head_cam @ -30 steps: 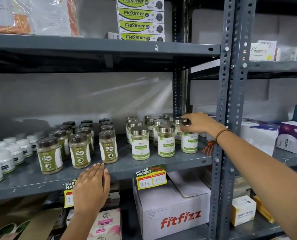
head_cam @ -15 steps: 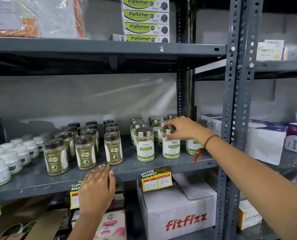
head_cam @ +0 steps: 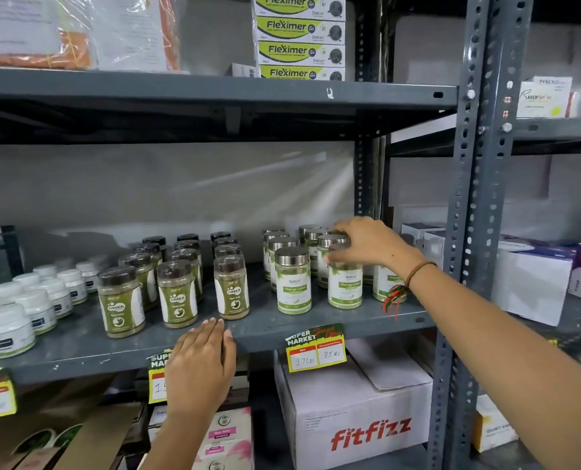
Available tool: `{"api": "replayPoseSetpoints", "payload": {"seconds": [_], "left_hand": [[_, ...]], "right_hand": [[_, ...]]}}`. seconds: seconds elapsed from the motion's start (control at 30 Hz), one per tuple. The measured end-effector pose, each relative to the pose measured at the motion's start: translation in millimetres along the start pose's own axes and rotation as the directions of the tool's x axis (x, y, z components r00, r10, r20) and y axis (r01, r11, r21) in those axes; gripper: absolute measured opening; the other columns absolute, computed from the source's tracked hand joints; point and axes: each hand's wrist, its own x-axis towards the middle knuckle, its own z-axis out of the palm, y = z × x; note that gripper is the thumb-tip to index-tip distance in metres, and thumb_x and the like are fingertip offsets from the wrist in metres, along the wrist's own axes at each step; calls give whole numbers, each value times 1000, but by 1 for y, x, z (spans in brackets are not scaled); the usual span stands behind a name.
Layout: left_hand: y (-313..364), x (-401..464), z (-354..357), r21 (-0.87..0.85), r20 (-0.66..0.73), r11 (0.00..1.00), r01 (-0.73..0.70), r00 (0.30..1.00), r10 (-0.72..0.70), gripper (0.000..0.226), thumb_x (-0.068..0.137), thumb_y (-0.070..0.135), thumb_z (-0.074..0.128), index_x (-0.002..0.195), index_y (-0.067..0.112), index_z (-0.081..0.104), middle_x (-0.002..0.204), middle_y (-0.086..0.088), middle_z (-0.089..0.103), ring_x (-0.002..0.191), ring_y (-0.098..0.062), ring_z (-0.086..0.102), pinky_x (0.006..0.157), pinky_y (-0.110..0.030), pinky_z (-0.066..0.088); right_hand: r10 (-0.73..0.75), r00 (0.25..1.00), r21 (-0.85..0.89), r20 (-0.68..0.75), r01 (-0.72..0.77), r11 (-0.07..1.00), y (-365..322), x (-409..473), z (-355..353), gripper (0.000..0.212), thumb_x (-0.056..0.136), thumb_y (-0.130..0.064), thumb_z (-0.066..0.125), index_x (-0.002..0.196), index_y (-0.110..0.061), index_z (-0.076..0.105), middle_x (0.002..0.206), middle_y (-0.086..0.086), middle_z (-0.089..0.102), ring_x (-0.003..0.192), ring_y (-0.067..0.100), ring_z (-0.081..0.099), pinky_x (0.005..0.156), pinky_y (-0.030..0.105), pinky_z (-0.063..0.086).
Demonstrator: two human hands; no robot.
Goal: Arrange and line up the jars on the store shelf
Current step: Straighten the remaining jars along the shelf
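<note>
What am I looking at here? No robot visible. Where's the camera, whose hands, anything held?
There is no machine: a person works bare-handed, and one wide-angle camera on their head looks forward and down. The right hand grips the silver lid of a front Moringa jar on the grey shelf. The left hand rests flat on the shelf's front edge, holding nothing. Left of the Moringa jars stand brown-lidded Gaska jars, then white tubs. A Fitfizz box sits on the level below.
</note>
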Motion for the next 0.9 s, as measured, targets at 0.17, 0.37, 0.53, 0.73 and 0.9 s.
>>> {"api": "replayPoseSetpoints", "payload": {"seconds": [0.17,0.37,0.53,0.73,0.9], "left_hand": [[0,-1,1,-2,2,1000,1,1000,-1,40,90,31,46,104,5,73,105,-12,72,98,-27,68,91,-40,48],[-3,1,0,4,27,999,-35,999,35,39,93,32,46,107,7,72,107,-10,72,101,-24,67,93,-38,47],[-6,1,2,6,17,999,-52,998,52,37,92,31,48,107,7,73,108,-9,72,101,-24,67,93,-37,47],[-8,2,3,3,5,998,-68,998,68,36,92,31,50,107,8,73,107,-7,73,101,-22,67,92,-35,47],[-10,1,5,0,19,997,-71,997,71,37,94,33,48,109,9,72,110,-7,72,103,-22,67,94,-36,46]], "right_hand": [[-157,959,81,-237,180,980,-63,1,-7,67,85,-64,59,140,-26,55,142,3,57,129,25,54,103,45,47],[-309,951,126,-21,309,943,-136,23,24,63,88,-48,65,144,-24,50,139,11,58,127,31,55,103,47,47],[-307,946,111,105,296,949,-155,39,45,70,89,-52,63,148,-18,45,145,15,53,133,34,49,108,47,43],[-314,941,152,129,294,944,-161,44,47,71,87,-53,66,145,-16,49,147,11,53,134,32,50,108,44,43],[-309,943,133,120,293,947,-159,44,44,72,85,-55,67,144,-16,52,144,10,56,133,31,51,106,42,43]]}}
